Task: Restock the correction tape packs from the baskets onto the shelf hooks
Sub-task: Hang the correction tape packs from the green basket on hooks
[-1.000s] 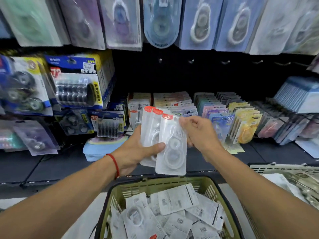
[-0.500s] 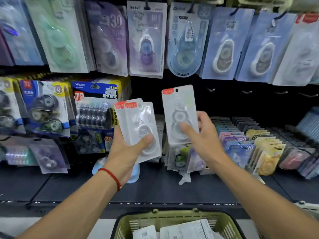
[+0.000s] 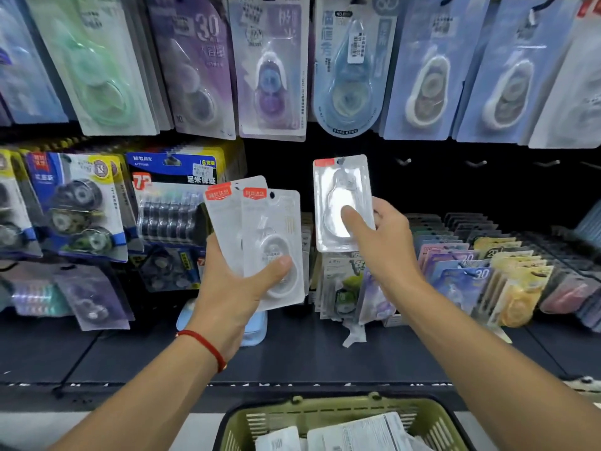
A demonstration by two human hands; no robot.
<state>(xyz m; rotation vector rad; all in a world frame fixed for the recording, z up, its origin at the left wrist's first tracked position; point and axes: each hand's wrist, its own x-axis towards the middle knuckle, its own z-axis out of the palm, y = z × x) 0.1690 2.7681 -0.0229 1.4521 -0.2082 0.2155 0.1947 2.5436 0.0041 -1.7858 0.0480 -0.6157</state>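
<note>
**Single pack lifted toward the bare hooks**

Since half a second ago the right hand [image 3: 380,242] has carried its clear plastic correction tape pack with the red corner label [image 3: 341,203] a little further up and away from the left hand's stack; a second ago the two sat together, low over the basket. View has tilted up too, so only the rim of the olive-green plastic basket [image 3: 325,408] shows at the bottom edge, with more white packs [image 3: 357,432] inside.

Right hand pinches the single pack low on its blister, thumb on front, fingers curled behind, pack upright, hang hole at top. Left hand [image 3: 240,288] grips two matching packs [image 3: 260,242] fanned, thumb across the front one, red string bracelet [image 3: 208,348] on wrist.

Bare metal hooks [image 3: 405,161] stick out of the dark back panel just right of the raised pack, under the row of hanging blue blister cards [image 3: 426,76].

Step in hand, as judged: hang this one. Do it well by keeping the pack square to the panel, lining the hole with the hook tip, then sliding it straight back. Grip stays low so fingers clear the hook. Risk: the hole misses and the pack drops.
</note>
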